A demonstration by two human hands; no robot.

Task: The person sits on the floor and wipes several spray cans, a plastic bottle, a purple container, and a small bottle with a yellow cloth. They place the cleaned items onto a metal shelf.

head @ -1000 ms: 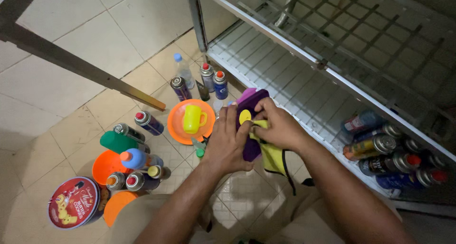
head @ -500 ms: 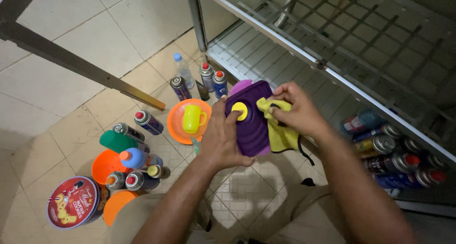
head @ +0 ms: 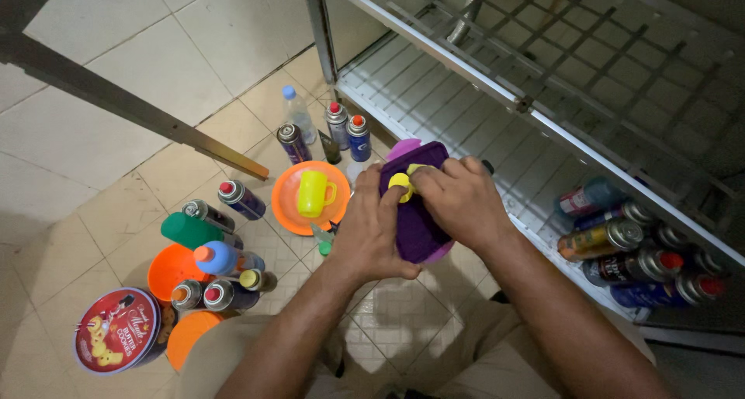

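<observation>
Previously, approx. 0.5 s earlier, the right hand (head: 459,201) sat further right, pinching a yellow cloth clear of the purple container (head: 415,213). At the moment shown, that hand had shifted left and lay over the container's top, fingers closed on the yellow knob (head: 401,183); only a sliver of yellow showed under the fingertips, so cloth vs. knob could not be separated with certainty. The cloth hanging beside the container 0.5 s earlier was no longer visible; it may have been tucked under the palm.

The left hand (head: 372,232) kept its earlier position: clenched round the container's left side, thumb across the front face, supporting it from below. The container was held in the air between both hands, above the tiled floor (head: 93,135) and just in front of the lowest wire shelf (head: 434,96).

Judgement: the work looked to have gone from wiping the side to handling the knob area, w/ the left hand acting as a clamp.

Surroundings, unchanged:
- orange plate (head: 291,213) w/ a yellow mug (head: 314,193) on it, just left of the left hand;
- upright spray cans (head: 348,135) beyond the plate, near the shelf leg;
- more cans lying on their sides on the floor by an orange bowl (head: 167,268);
- red round tin (head: 116,329) at lower left;
- cans lying on their sides (head: 613,248) on the shelf at right.
</observation>
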